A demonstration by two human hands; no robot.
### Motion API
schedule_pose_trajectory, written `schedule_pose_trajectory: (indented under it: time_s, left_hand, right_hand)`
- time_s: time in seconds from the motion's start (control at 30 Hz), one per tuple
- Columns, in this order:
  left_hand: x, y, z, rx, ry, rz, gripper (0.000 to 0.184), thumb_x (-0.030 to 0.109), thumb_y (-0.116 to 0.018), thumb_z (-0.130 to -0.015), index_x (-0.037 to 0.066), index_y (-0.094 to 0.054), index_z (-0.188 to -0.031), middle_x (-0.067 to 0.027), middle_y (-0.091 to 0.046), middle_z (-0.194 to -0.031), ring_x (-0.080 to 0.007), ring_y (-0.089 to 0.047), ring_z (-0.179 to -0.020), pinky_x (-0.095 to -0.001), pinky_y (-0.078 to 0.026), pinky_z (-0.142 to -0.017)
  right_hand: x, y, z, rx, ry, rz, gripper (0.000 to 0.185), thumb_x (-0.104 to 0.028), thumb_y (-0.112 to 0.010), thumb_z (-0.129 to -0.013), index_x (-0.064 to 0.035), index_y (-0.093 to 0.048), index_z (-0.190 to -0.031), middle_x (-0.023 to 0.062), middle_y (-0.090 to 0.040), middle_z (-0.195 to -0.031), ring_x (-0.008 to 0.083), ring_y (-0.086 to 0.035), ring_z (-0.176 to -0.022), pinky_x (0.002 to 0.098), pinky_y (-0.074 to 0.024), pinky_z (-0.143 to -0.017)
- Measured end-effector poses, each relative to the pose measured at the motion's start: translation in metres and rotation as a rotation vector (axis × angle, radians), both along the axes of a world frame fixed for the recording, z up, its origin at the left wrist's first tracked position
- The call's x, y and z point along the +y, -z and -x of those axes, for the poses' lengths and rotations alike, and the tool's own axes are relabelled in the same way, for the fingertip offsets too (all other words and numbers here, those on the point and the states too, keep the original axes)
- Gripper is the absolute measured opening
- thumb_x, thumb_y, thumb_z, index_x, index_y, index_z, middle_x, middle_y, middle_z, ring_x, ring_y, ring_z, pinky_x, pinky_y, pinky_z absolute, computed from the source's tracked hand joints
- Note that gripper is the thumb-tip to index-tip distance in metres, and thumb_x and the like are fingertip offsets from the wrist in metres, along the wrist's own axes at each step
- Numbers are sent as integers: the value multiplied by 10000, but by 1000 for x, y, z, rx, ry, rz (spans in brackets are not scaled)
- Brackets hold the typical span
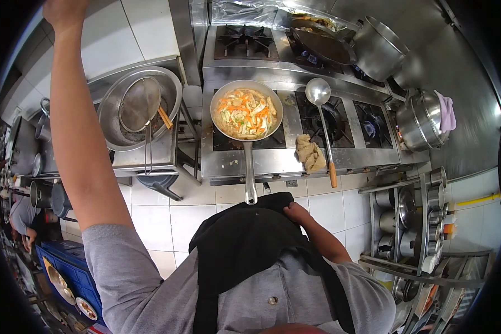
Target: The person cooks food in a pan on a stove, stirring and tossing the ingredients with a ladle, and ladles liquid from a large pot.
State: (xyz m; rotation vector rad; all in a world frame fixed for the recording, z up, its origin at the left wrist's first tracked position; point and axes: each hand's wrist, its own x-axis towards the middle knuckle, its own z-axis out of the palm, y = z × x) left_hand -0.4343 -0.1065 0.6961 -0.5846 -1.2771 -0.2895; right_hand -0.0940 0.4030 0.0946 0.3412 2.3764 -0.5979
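Working at a steel gas stove, we stand with a side counter at its left and our black apron before it. On the counter sits a wide metal basin, with a round mesh strainer lying across it. A tall stockpot stands at the rear right of the stove, next to a dark wok. The frying pan is on the front left burner, its handle pointing towards us and neither hand on it. Right of it a long ladle lies across the stovetop, near a crumpled cloth. Our left hand reaches up and is cut off by the frame, so we cannot tell its opening or hold. Our right hand is at the apron's edge, fingers partly curled; whether it grips the fabric we cannot tell. In the pan lie sliced vegetables, orange and pale green. We judge the cutting done and the cooking under way; the food is not yet dished up, and its doneness is unclear.
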Motion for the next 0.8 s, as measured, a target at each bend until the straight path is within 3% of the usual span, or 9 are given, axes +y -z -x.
schedule_pose_trajectory:
  time_s: [0.17,0.23,0.8]
  left_hand:
    - [-1,0,2,8,-20,-5,527,248,-359,-1092,67,-385,-598,-102,-365,-595,-298,-353,-570,-443,-332,-654]
    - [-2,0,4,6,23,-17,528,244,-364,-1092,71,-362,-593,-101,-365,-595,-296,-346,-563,-439,-329,-649]
    - [-1,-1,3,-36,-9,-31,517,247,-346,-1082,121,-330,-580,-62,-324,-569,-231,-318,-541,-414,-346,-655]
  right_hand:
    - [1,3,5,-12,-4,11,540,-419,-509,-909,70,-639,-1095,298,-667,-1105,443,-639,-1083,488,-497,-953]
    - [1,2,6,-25,-23,5,521,-438,-523,-915,25,-621,-1134,278,-664,-1162,432,-638,-1115,502,-491,-971]
    - [4,5,7,-24,-44,5,528,-453,-514,-929,20,-620,-1137,272,-666,-1151,425,-642,-1108,501,-493,-963]
